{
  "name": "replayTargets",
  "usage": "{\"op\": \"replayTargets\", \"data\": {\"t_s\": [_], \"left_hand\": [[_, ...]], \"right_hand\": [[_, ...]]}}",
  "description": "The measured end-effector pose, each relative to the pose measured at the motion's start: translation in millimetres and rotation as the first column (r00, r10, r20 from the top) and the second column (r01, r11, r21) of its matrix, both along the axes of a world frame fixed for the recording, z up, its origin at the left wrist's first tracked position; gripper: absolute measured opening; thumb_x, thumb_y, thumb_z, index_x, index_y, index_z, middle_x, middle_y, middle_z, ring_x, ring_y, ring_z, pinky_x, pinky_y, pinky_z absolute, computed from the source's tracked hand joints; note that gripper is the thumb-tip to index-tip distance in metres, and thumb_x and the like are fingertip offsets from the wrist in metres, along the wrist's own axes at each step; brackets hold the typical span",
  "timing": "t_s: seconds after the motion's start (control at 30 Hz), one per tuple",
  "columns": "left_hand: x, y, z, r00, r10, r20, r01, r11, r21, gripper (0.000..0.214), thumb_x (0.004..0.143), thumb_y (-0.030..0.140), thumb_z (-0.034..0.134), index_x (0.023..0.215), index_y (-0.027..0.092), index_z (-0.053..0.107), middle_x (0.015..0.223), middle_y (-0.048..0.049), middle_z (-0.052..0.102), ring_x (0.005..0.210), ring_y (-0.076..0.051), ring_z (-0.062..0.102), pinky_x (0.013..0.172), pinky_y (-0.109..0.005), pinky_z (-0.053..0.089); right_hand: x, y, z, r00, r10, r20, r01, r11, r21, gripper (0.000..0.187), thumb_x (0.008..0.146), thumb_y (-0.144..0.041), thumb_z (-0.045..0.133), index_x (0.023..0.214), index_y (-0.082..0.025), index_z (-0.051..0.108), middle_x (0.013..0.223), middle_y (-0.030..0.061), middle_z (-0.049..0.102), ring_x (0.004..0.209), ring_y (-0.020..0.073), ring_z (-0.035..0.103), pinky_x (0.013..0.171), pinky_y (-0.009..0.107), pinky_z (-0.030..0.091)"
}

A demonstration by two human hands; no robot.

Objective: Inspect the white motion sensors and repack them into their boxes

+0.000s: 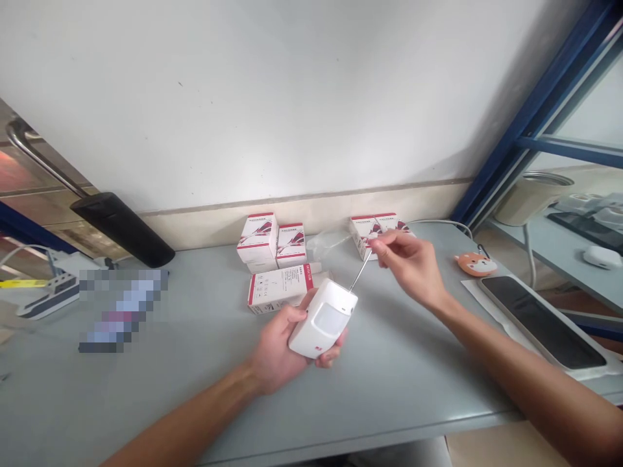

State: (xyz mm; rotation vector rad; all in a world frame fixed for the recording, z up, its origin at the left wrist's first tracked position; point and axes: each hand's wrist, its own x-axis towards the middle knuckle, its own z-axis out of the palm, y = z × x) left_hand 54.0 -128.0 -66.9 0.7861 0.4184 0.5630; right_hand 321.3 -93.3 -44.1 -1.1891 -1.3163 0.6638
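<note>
My left hand [277, 347] is wrapped round a white plastic sensor unit [324, 318] with a frosted window, held just above the grey table [204, 363]. A thin metal rod [359, 274] rises from the unit's top corner. My right hand [411, 263] pinches the upper end of that rod between thumb and fingers.
Several white-and-red small boxes [272, 246] stand and lie near the wall, with two more boxes [374, 230] and a clear plastic bag [328, 243] beside them. A phone [540, 321] and an orange animal-shaped charm [476, 264] lie at the right. A black handle [121, 227] is at the left.
</note>
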Motion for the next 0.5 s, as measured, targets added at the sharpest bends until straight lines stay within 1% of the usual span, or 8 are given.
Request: {"op": "replayTargets", "data": {"t_s": [0.07, 0.17, 0.23, 0.33, 0.37, 0.43, 0.47, 0.5], "left_hand": [[-0.8, -0.7, 1.1, 1.000, 0.008, 0.027, -0.008, 1.000, -0.016, 0.048, 0.094, 0.044, 0.046, 0.133, 0.017, 0.052, 0.091, -0.0104, 0.067, 0.065, -0.018, 0.052, 0.067, -0.033, 0.030], [-2.5, -1.6, 1.3, 0.999, 0.029, 0.044, -0.027, 0.999, -0.043, 0.046, 0.096, 0.044, 0.043, 0.128, 0.014, 0.055, 0.091, -0.0119, 0.067, 0.064, -0.018, 0.053, 0.066, -0.033, 0.030], [-3.3, -1.6, 0.9, 0.998, 0.051, 0.039, -0.049, 0.997, -0.053, 0.046, 0.097, 0.043, 0.041, 0.130, 0.013, 0.054, 0.092, -0.0131, 0.068, 0.064, -0.018, 0.054, 0.065, -0.033, 0.030], [-3.2, -1.4, 2.2, 0.996, 0.079, 0.030, -0.077, 0.995, -0.055, 0.047, 0.097, 0.043, 0.039, 0.131, 0.013, 0.052, 0.089, -0.0138, 0.069, 0.062, -0.019, 0.055, 0.063, -0.033, 0.031], [-3.0, -1.2, 4.0, 0.996, 0.082, 0.025, -0.081, 0.996, -0.047, 0.047, 0.097, 0.043, 0.040, 0.132, 0.013, 0.052, 0.089, -0.0138, 0.069, 0.062, -0.019, 0.055, 0.063, -0.033, 0.032], [-3.6, -0.1, 10.9, 0.995, 0.096, 0.007, -0.095, 0.995, -0.021, 0.046, 0.097, 0.042, 0.044, 0.132, 0.014, 0.052, 0.089, -0.0139, 0.070, 0.063, -0.020, 0.056, 0.064, -0.033, 0.035], [-4.9, 1.2, 15.8, 0.993, 0.121, -0.001, -0.121, 0.993, -0.004, 0.045, 0.096, 0.041, 0.047, 0.132, 0.014, 0.053, 0.090, -0.0143, 0.070, 0.065, -0.020, 0.058, 0.065, -0.033, 0.038], [-7.0, 3.3, 21.4, 0.986, 0.169, -0.001, -0.169, 0.986, 0.009, 0.045, 0.096, 0.040, 0.048, 0.132, 0.013, 0.054, 0.091, -0.0150, 0.071, 0.066, -0.021, 0.059, 0.066, -0.033, 0.040]], "right_hand": [[-11.7, -8.0, -4.4, 1.000, 0.015, -0.018, -0.015, 1.000, 0.001, 0.036, 0.090, -0.061, 0.078, 0.081, -0.026, 0.075, 0.071, 0.0013, 0.065, 0.061, 0.0164, 0.056, 0.059, 0.032, 0.047], [-24.4, -16.0, -13.7, 1.000, 0.018, -0.013, -0.018, 0.999, 0.041, 0.029, 0.093, -0.054, 0.077, 0.083, -0.028, 0.074, 0.082, 0.0025, 0.072, 0.067, 0.0178, 0.060, 0.064, 0.033, 0.050], [-31.8, -20.5, -19.7, 0.994, 0.108, 0.005, -0.108, 0.993, 0.039, 0.027, 0.094, -0.052, 0.077, 0.082, -0.028, 0.075, 0.086, 0.0031, 0.074, 0.072, 0.0193, 0.062, 0.067, 0.034, 0.051], [-37.8, -25.7, -23.3, 0.970, 0.242, 0.028, -0.242, 0.970, -0.017, 0.028, 0.097, -0.052, 0.072, 0.085, -0.028, 0.076, 0.086, 0.0034, 0.075, 0.069, 0.0196, 0.062, 0.065, 0.035, 0.051], [-37.0, -26.3, -22.2, 0.961, 0.269, 0.060, -0.268, 0.963, -0.019, 0.028, 0.100, -0.051, 0.069, 0.086, -0.027, 0.076, 0.087, 0.0036, 0.076, 0.070, 0.0199, 0.063, 0.067, 0.036, 0.052], [-30.8, -24.3, -16.6, 0.933, 0.310, 0.181, -0.316, 0.949, 0.008, 0.028, 0.104, -0.047, 0.063, 0.089, -0.027, 0.075, 0.095, 0.0044, 0.077, 0.081, 0.0220, 0.068, 0.075, 0.038, 0.055], [-26.0, -21.4, -12.7, 0.916, 0.304, 0.263, -0.323, 0.946, 0.033, 0.026, 0.105, -0.045, 0.061, 0.092, -0.028, 0.075, 0.101, 0.0049, 0.078, 0.089, 0.0235, 0.070, 0.081, 0.039, 0.055], [-20.9, -16.9, -8.6, 0.900, 0.264, 0.346, -0.302, 0.951, 0.061, 0.023, 0.106, -0.043, 0.060, 0.097, -0.029, 0.076, 0.107, 0.0053, 0.078, 0.095, 0.0251, 0.071, 0.086, 0.040, 0.056]]}}
